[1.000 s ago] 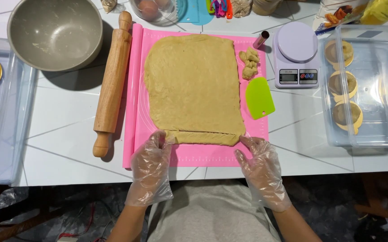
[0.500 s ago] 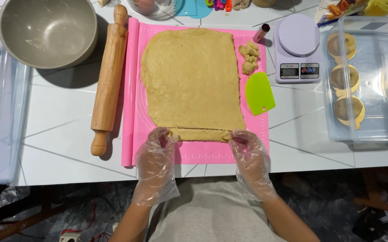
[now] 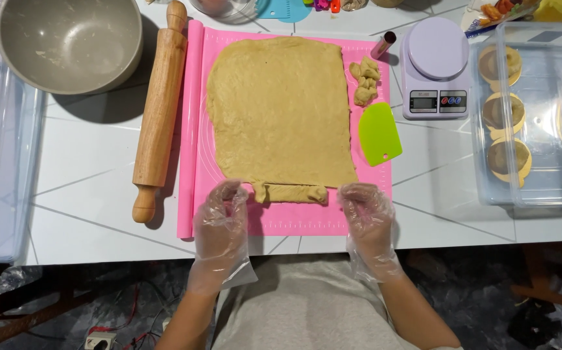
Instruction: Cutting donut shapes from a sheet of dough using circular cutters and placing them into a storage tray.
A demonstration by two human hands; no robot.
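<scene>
A flat sheet of tan dough (image 3: 277,107) lies spread on a pink mat (image 3: 294,217) on the white tiled table (image 3: 86,162). Its near edge is folded over into a narrow roll (image 3: 290,192) along the side closest to the person. The left hand (image 3: 221,217), in a clear plastic glove, has its fingertips curled onto the left end of that roll. The right hand (image 3: 366,210), gloved the same way, sits at the right end of the roll, fingers bent in and pinching at the dough's corner; neither hand is spread wide.

Just right of the sheet lie a few dough scraps (image 3: 365,81) and a green scraper (image 3: 379,133), with a small lilac kitchen scale (image 3: 434,68) beyond them. A wooden rolling pin (image 3: 159,110) lies along the mat's left edge, and a grey mixing bowl (image 3: 68,40) stands behind it. At the far right a clear plastic tub (image 3: 540,116) holds round filled pastry shells (image 3: 504,110).
</scene>
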